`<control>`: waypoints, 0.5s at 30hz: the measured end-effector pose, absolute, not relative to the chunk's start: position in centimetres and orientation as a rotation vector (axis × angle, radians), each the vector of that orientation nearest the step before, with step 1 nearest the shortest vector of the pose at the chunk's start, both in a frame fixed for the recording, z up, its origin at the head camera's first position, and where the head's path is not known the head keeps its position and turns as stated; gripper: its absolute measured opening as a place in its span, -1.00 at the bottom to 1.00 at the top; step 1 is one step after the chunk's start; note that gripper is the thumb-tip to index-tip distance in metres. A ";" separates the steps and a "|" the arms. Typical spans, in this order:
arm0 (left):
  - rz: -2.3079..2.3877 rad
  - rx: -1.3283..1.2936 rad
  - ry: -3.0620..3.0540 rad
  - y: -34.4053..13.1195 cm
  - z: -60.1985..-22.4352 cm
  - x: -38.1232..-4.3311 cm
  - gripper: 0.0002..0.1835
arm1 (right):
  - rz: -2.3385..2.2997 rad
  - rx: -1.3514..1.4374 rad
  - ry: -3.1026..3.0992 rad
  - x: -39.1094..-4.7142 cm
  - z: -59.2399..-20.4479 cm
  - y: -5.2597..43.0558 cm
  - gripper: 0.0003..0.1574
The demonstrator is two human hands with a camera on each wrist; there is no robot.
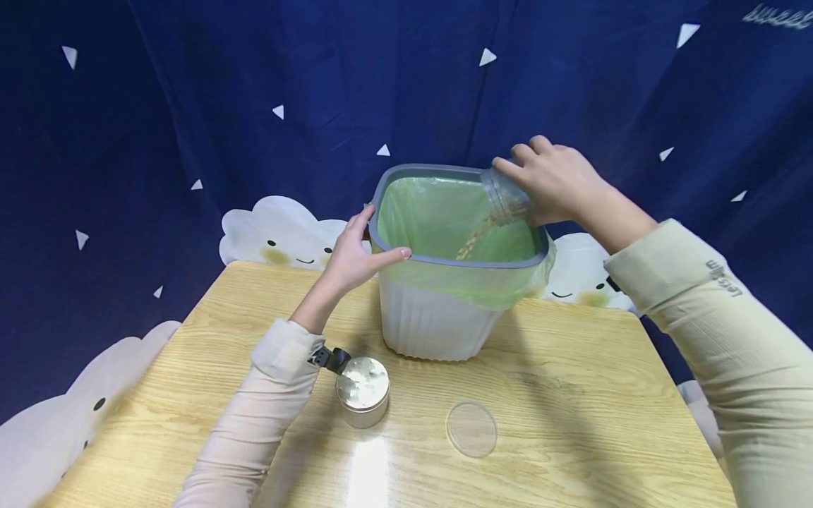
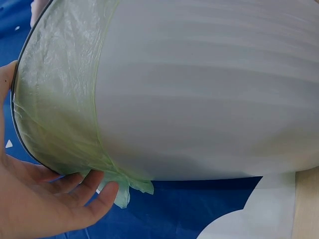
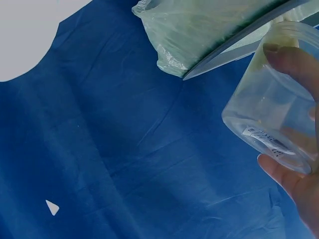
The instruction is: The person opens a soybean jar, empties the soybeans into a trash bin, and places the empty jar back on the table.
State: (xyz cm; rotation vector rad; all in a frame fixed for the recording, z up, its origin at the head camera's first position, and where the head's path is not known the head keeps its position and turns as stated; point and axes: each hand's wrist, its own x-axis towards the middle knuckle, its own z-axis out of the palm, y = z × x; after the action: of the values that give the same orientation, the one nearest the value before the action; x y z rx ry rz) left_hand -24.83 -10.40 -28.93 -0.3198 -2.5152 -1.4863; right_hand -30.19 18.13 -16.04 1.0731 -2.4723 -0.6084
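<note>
A white trash bin [image 1: 432, 321] with a grey rim stands on the table, lined with a green plastic bag [image 1: 438, 212]. My left hand [image 1: 352, 257] holds its left corner, thumb at the front rim and fingers along the side. Over the right rim, my right hand [image 1: 562, 176] grips a clear plastic jar [image 1: 502, 194] tilted mouth-down into the bin. Small tan pieces [image 1: 473, 240] stream from the jar into the bag; their kind is too small to tell. In the right wrist view, a printed label [image 3: 269, 140] shows on the base of the jar.
On the wooden table [image 1: 571, 395], a round silver-topped tin [image 1: 363, 388] stands near my left wrist. A clear round lid [image 1: 471, 428] lies flat in front of the bin. Behind hangs a dark blue curtain [image 1: 317, 70] with white triangles and clouds.
</note>
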 end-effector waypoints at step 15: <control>-1.492 -0.319 -2.516 -10.4 -28.9 -24.7 0.05 | -0.732 1.156 -2.346 -29.8 -16.0 17.8 -0.03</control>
State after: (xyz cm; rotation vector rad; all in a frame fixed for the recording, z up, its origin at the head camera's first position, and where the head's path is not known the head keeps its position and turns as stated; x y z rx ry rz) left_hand -24.73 -10.40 -28.92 -0.3188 -2.5158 -1.4919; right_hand -29.83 17.81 -15.98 1.1563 -2.3459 -0.7320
